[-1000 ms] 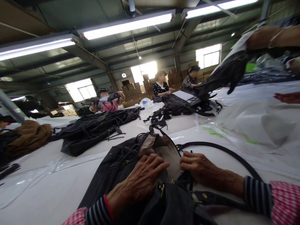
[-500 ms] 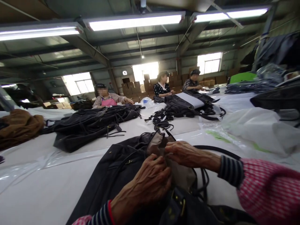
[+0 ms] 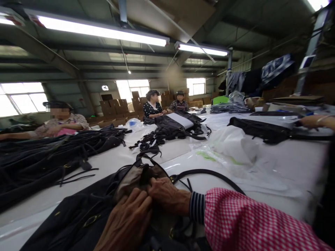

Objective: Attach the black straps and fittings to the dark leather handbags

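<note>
A black fabric bag [image 3: 73, 212] with a beige lining [image 3: 130, 180] lies in front of me, its mouth gaping. At that mouth my left hand [image 3: 128, 218] is closed, with curled fingers gripping the lining edge. Close against it, my right hand [image 3: 167, 195] is also closed, its bent fingers at the inside of the bag. My right fingertips are partly hidden in the dark opening. A black strap [image 3: 211, 173] loops out behind my right wrist, and a brass-coloured ring [image 3: 90, 220] shows on the bag's side.
Black bags [image 3: 52, 157] are heaped at the left. Beyond my bag lie tangled black straps [image 3: 149, 141] and another black bag [image 3: 174, 123] with a pale sheet. Clear plastic [image 3: 232, 144] sits right of centre. A co-worker's hand [image 3: 314, 122] reaches in at the right; other people sit across the table.
The view has swung to the right, so everything appears further left. My hands remain together at the bag's mouth, the right one now lower and deeper in it. A co-worker's hand has come into view.
</note>
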Demonstrator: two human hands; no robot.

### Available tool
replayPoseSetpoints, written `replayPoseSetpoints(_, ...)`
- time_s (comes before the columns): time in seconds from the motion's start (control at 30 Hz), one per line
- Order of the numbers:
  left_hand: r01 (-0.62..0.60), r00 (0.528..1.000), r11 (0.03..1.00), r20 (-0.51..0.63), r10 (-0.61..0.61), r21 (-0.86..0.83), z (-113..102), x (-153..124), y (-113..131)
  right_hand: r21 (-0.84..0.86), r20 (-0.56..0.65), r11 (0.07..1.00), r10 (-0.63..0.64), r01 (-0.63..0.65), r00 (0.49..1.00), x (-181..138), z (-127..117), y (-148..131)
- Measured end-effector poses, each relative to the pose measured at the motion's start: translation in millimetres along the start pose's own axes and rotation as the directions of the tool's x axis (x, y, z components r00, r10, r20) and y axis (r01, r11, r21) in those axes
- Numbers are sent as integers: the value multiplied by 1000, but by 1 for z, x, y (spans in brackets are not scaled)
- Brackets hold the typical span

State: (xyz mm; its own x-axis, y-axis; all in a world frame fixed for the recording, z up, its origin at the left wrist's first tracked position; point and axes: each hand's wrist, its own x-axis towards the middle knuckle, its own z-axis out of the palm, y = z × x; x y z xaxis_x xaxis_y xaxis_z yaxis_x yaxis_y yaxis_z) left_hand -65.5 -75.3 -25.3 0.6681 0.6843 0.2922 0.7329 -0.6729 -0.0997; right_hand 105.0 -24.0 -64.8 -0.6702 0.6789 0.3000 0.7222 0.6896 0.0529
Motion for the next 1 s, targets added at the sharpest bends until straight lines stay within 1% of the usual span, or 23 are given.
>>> replayPoseSetpoints(0.1,-78,981,990,-166,96,113,14,-4,-5,34,-9,998,57,-56,998,2,2,2)
replayPoseSetpoints(0.13,-92,974,987,-192,116,131,16,-5,-6,44,-8,996,80,-79,997,3,3,2)
replayPoseSetpoints(0.17,-93,974,986,-195,119,137,15,-5,-7,57,-5,993,102,-102,995,4,4,3)
replayPoseSetpoints(0.2,-86,979,987,-174,108,133,12,-3,-7,69,-2,990,123,-123,992,5,5,3)
replayPoseSetpoints(0.23,-69,988,990,-130,85,122,6,-1,-7,78,2,987,139,-139,990,6,6,3)
replayPoseSetpoints(0.3,2,1000,995,5,-2,97,-9,7,-5,92,9,982,166,-166,986,9,7,3)
replayPoseSetpoints(0.33,57,996,995,66,-63,86,-17,11,-4,100,13,978,183,-183,983,11,7,3)
replayPoseSetpoints(0.4,173,972,983,148,-181,62,-29,18,-1,120,15,972,201,-201,979,13,6,3)
replayPoseSetpoints(0.43,208,962,977,172,-213,47,-32,21,0,131,14,972,196,-196,981,13,6,3)
replayPoseSetpoints(0.47,219,957,975,187,-221,36,-32,22,0,141,14,974,179,-180,984,14,5,4)
replayPoseSetpoints(0.5,205,959,978,192,-208,34,-30,21,1,150,17,976,155,-156,988,14,5,5)
replayPoseSetpoints(0.57,131,976,990,165,-139,59,-21,19,0,161,27,981,104,-107,994,14,4,8)
replayPoseSetpoints(0.67,28,998,993,53,-34,112,-6,12,-3,156,39,986,58,-64,998,13,4,14)
replayPoseSetpoints(0.73,-9,1000,993,3,9,117,-4,10,-5,144,42,988,42,-47,998,12,4,16)
replayPoseSetpoints(0.77,-9,1000,993,5,8,120,-6,11,-5,135,44,990,40,-46,998,11,4,17)
replayPoseSetpoints(0.83,39,998,993,44,-44,113,-14,14,-3,115,48,992,50,-55,998,10,3,17)
replayPoseSetpoints(0.9,127,987,988,92,-135,82,-23,18,-1,106,46,992,66,-70,997,8,1,16)
replayPoseSetpoints(1.0,234,967,972,105,-230,-20,-28,22,2,117,34,990,71,-74,997,1,-5,14)
